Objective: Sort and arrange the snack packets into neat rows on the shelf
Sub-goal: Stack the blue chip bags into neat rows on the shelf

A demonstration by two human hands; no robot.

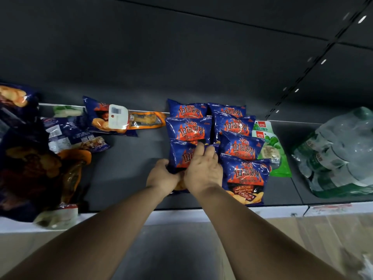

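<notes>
Both hands grip one blue snack packet [182, 156] at the near end of the left row on the dark shelf [129, 156]: left hand [162, 175] curled round its lower left edge, right hand [202, 170] clamped over its face. Beside it, a second blue row [240, 146] runs back. Green packets [276, 156] lie right; loose packets [68, 132] scattered left.

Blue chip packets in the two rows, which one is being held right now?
The front packet of the left row: the left hand and right hand grip it, fingers curled over it. The other blue packets lie untouched.
</notes>
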